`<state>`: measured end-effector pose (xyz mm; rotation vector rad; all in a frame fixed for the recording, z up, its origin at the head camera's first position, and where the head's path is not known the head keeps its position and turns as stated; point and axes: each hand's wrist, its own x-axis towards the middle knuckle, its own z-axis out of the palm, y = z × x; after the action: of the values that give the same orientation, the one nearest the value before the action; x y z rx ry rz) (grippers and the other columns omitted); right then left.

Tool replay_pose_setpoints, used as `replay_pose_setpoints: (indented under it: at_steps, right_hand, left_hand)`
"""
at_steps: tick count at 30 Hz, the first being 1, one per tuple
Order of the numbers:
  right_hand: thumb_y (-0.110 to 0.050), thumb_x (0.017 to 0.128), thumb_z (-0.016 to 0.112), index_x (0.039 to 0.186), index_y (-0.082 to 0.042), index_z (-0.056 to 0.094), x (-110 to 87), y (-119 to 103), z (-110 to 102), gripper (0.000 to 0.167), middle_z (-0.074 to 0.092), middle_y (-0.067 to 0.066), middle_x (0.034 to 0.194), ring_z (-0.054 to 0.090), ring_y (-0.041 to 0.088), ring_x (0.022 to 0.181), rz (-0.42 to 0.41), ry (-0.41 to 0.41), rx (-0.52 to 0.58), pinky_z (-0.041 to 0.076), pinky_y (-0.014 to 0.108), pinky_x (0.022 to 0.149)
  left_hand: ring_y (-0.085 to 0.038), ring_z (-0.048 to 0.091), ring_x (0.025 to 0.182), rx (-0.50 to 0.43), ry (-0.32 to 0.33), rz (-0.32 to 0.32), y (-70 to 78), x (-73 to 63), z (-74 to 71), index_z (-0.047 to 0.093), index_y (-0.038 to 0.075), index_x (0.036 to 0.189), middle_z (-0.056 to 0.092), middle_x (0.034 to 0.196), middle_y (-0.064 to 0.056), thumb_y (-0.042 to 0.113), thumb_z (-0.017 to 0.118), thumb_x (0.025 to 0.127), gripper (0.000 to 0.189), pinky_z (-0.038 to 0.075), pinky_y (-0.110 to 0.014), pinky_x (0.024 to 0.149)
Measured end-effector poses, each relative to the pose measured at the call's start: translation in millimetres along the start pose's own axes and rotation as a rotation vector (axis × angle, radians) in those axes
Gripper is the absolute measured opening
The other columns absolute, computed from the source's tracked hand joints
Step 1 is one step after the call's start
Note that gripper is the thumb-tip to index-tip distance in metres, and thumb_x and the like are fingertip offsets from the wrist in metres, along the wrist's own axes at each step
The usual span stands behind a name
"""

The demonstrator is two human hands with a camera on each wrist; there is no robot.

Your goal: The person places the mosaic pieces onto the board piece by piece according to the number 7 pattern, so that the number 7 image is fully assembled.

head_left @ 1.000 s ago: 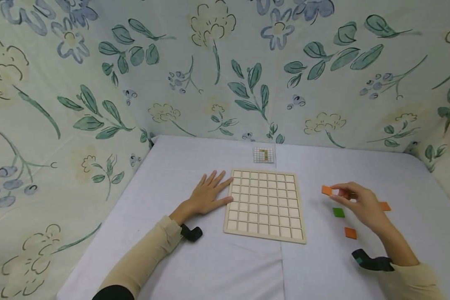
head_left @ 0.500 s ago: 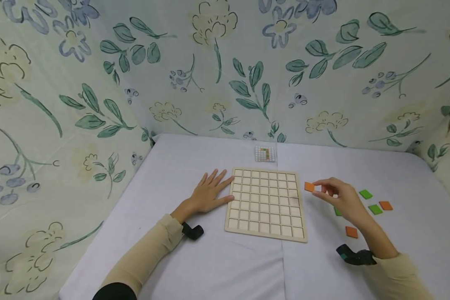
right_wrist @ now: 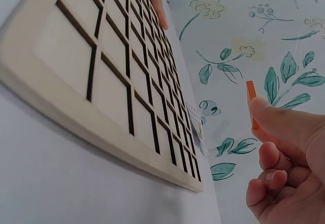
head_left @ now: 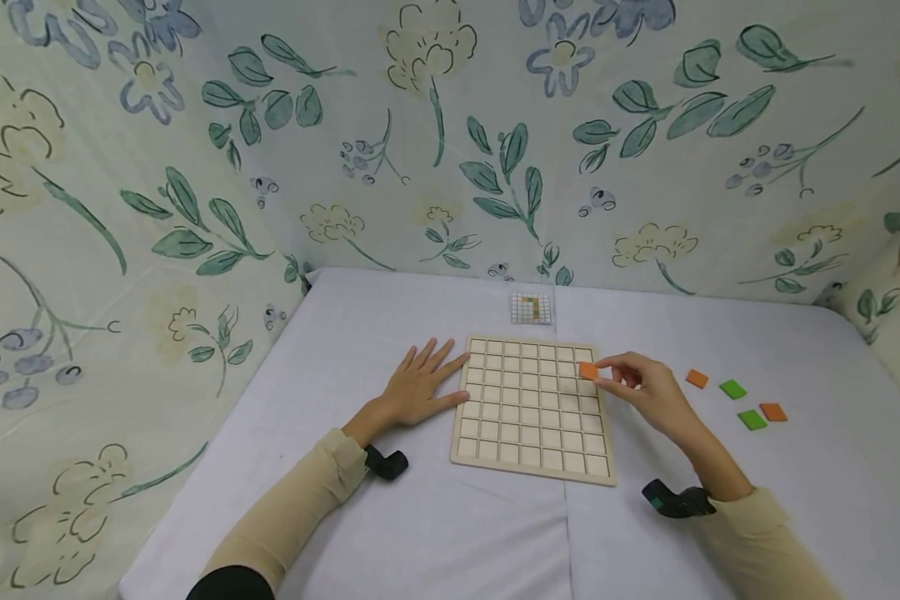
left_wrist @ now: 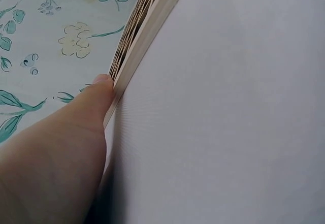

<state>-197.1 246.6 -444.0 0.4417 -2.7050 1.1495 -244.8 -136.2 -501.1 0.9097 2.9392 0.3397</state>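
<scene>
My right hand point(head_left: 645, 390) pinches a small square orange tile point(head_left: 588, 371) between thumb and fingertips, over the right side of the wooden grid board point(head_left: 530, 415). In the right wrist view the tile point(right_wrist: 251, 94) is edge-on and raised above the board point(right_wrist: 66, 117); the other fingers are curled below it. My left hand point(head_left: 414, 390) lies with fingers spread beside the board's left edge, thumb and index fingertip touching it. In the left wrist view the thumb point(left_wrist: 76, 112) meets the board's side point(left_wrist: 147, 38). The visible grid squares hold no tiles.
Right of the board lie two orange tiles, one left point(head_left: 697, 378) and one right point(head_left: 773, 412), and two green tiles, one farther point(head_left: 732, 389) and one nearer point(head_left: 752, 419). A small card with a coloured grid pattern point(head_left: 530, 308) lies behind the board on the white cloth point(head_left: 390, 533).
My right hand has moved left with the orange tile, from right of the board to over its right side. More tiles show behind it; two nearer ones are now covered. My left hand stays put.
</scene>
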Motion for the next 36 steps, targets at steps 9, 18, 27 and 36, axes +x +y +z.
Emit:
replay_pose_setpoints:
  at_steps: [9, 18, 27, 36]
  right_hand:
    - [-0.009, 0.09, 0.075, 0.109, 0.003, 0.07, 15.6, -1, 18, 0.024, 0.045, 0.004, 0.075, 0.04, 0.017, 0.068, -0.004, -0.033, 0.056, 0.032, 0.025, 0.053]
    - [-0.011, 0.091, 0.075, 0.109, 0.005, 0.07, 30.2, -5, 35, 0.025, 0.047, 0.004, 0.072, 0.04, 0.015, 0.064, 0.002, -0.081, 0.138, 0.031, 0.023, 0.054]
    - [-0.008, 0.09, 0.075, 0.107, 0.007, 0.071, 40.8, -13, 50, 0.023, 0.045, 0.004, 0.068, 0.037, 0.012, 0.059, -0.006, -0.102, 0.214, 0.03, 0.023, 0.053]
    - [-0.01, 0.09, 0.075, 0.108, 0.007, 0.071, 50.8, -17, 67, 0.025, 0.047, 0.003, 0.066, 0.037, 0.009, 0.056, 0.026, -0.132, 0.24, 0.031, 0.022, 0.05]
  left_hand:
    - [-0.033, 0.0, 0.152, -0.003, 0.012, 0.009, -1.2, 0.1, 1.0, 0.017, 0.031, 0.161, 0.008, 0.167, -0.006, 0.071, 0.031, 0.098, 0.076, 0.0, -0.056, 0.119]
    - [-0.033, -0.001, 0.152, -0.004, 0.016, 0.012, -1.8, -0.2, 2.1, 0.015, 0.031, 0.161, 0.008, 0.167, -0.006, 0.072, 0.03, 0.098, 0.077, -0.001, -0.055, 0.119]
    - [-0.032, -0.001, 0.152, -0.004, 0.014, 0.014, -1.9, -0.5, 1.5, 0.014, 0.033, 0.161, 0.008, 0.167, -0.006, 0.072, 0.03, 0.098, 0.076, -0.001, -0.055, 0.119]
    - [-0.034, 0.002, 0.152, 0.004, 0.029, 0.017, -1.3, -0.1, 2.7, 0.017, 0.031, 0.161, 0.01, 0.167, -0.007, 0.07, 0.031, 0.098, 0.076, 0.001, -0.057, 0.119]
